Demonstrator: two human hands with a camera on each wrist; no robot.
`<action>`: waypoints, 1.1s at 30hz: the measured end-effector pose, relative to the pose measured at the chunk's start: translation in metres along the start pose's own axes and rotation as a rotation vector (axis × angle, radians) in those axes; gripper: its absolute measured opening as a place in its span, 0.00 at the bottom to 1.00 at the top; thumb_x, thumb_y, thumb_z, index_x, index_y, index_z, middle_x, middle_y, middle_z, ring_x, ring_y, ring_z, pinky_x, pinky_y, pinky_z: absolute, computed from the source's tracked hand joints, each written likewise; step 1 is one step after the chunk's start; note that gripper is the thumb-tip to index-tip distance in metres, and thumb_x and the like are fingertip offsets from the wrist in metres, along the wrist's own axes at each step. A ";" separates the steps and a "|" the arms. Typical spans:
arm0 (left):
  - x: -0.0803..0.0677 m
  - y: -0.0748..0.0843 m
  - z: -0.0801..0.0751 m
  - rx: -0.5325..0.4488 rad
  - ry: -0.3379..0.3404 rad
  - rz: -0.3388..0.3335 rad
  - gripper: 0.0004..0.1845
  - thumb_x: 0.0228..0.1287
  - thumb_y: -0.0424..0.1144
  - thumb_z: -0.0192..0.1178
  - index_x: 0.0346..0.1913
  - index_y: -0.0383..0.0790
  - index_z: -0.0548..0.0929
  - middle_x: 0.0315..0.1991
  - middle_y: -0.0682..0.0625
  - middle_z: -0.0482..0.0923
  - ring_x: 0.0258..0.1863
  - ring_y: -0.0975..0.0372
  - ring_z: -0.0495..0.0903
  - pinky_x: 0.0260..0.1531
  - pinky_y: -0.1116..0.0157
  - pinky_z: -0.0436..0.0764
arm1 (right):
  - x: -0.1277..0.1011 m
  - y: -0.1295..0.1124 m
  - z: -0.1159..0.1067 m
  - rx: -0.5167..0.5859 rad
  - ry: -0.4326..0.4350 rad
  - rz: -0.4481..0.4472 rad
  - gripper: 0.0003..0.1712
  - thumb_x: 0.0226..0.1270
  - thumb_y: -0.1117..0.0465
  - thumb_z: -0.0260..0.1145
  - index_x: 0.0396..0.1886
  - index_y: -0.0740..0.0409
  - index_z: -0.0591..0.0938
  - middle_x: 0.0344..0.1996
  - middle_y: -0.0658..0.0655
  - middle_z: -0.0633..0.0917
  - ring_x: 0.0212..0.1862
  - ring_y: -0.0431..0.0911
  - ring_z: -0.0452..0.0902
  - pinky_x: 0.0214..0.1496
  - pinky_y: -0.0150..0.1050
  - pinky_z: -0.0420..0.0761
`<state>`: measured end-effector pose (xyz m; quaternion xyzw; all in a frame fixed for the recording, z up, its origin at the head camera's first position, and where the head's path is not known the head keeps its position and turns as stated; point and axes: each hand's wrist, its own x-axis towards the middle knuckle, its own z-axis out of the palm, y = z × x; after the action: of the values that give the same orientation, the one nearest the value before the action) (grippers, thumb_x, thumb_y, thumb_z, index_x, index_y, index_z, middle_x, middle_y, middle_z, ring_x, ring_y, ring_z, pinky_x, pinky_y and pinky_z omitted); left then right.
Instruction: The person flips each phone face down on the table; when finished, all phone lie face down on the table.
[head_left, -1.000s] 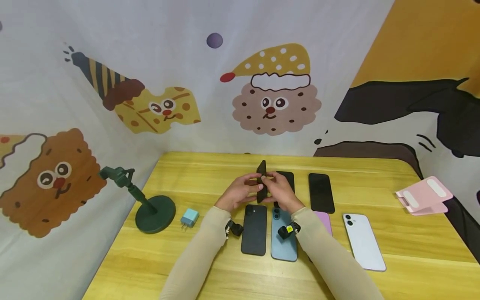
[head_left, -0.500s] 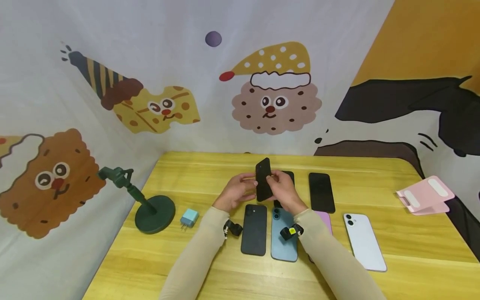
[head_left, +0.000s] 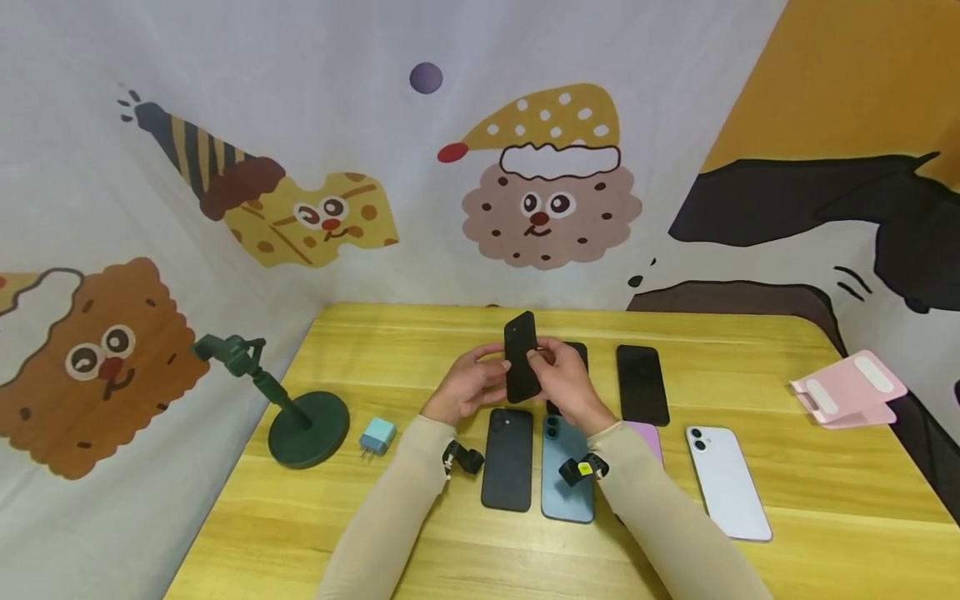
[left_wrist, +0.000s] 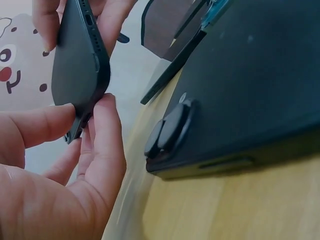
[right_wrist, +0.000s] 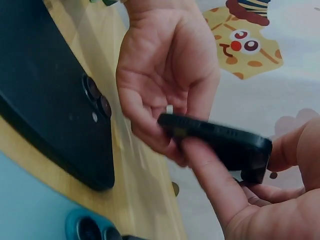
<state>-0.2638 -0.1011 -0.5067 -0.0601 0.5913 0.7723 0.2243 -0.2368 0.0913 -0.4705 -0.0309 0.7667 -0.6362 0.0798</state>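
Observation:
A black phone [head_left: 521, 360] is held raised and tilted above the table, between both hands. My left hand [head_left: 471, 386] pinches one long edge of it; in the left wrist view the thumb lies on the face and the fingers sit behind the edge. My right hand [head_left: 568, 383] grips the opposite side, its thumb across the face. The charging port end of the black phone [right_wrist: 215, 131] faces the right wrist camera. Beneath the hands lie a dark grey phone [head_left: 508, 458] and a blue phone [head_left: 566, 492], both camera side up.
Partly behind the right hand lies another black phone [head_left: 578, 354]; a further black phone [head_left: 642, 385], a purple phone [head_left: 647, 437] and a white phone [head_left: 727, 483] lie rightward. A pink stand [head_left: 847, 387] is far right; a green stand [head_left: 307, 429] and blue charger [head_left: 378, 435] are left.
The held phone has turned from nearly edge-on to showing its broad face, and shifted slightly left. Both hands stay around it; the phones on the table have not moved.

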 end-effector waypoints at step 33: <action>-0.009 0.009 -0.002 0.271 0.102 0.060 0.35 0.76 0.31 0.64 0.82 0.41 0.65 0.76 0.36 0.70 0.70 0.47 0.79 0.67 0.49 0.81 | 0.022 0.028 0.001 -0.504 0.140 -0.051 0.27 0.69 0.66 0.73 0.67 0.63 0.83 0.53 0.64 0.91 0.46 0.52 0.92 0.38 0.40 0.91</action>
<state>-0.2597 -0.1076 -0.4963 -0.0507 0.7025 0.6876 0.1768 -0.2569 0.0921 -0.5004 -0.0250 0.9036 -0.4277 0.0003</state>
